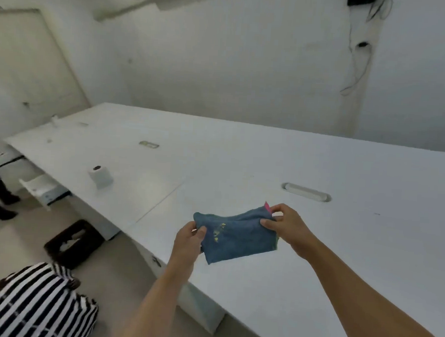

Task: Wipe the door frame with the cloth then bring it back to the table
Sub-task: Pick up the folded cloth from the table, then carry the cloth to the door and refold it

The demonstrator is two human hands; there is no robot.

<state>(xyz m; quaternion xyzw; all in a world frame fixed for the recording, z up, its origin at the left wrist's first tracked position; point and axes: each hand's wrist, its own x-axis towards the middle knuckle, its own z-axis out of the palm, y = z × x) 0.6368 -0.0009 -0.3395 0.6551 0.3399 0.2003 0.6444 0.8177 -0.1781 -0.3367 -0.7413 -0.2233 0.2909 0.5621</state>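
Nearest the camera, two bare forearms reach forward. The left hand (188,240) pinches the left end of the cloth (238,237) between thumb and fingers, and the right hand (287,225) pinches the upper right corner the same way. The cloth is stretched between them, its long axis running left to right. It shows against the table (321,153) just inside the near edge, apparently lifted off the top rather than lying on it. It is blue, soft and creased, seemingly folded double, with small yellow marks (219,230) near its middle and a pink tag (267,207) at the right hand's corner. Farther along the near edge to the left stands a tissue roll (100,176). Beyond the table's far left corner is the door (27,65), with its door frame (65,59) well apart from the cloth. The left hand is the nearer one to it (though either could carry the cloth alone). Whether the wiping is done cannot be judged from here. If not, the next move is a walk left along the table; if so, simply setting the cloth down.
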